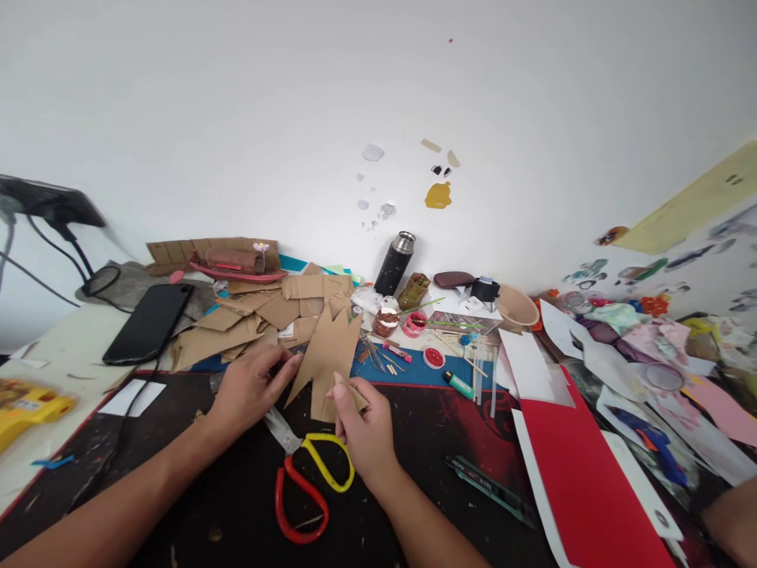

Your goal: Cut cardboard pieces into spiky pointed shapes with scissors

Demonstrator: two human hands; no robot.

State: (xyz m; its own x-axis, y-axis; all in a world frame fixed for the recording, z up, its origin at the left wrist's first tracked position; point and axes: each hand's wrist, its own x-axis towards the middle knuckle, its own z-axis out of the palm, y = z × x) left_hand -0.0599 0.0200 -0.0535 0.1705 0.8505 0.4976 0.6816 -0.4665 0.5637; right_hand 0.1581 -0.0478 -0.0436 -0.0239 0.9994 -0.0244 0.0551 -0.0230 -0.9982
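Note:
A brown cardboard piece (327, 353) with jagged points along its far edge lies between my hands. My left hand (251, 388) is beside its left edge, thumb and index finger apart, with nothing seen between them. A small cardboard scrap (353, 394) is pinched in my right hand (365, 430), over the lower right part of the jagged piece. Scissors (291, 444) with one red and one yellow handle rest on the dark mat just below, their blades partly hidden near my left hand.
Cardboard scraps (236, 319) pile up behind my left hand, near a black phone (147, 323). A black flask (395, 264) and paint jars (415, 322) stand at the back. A utility knife (490, 489) and a red sheet (585, 481) lie to the right.

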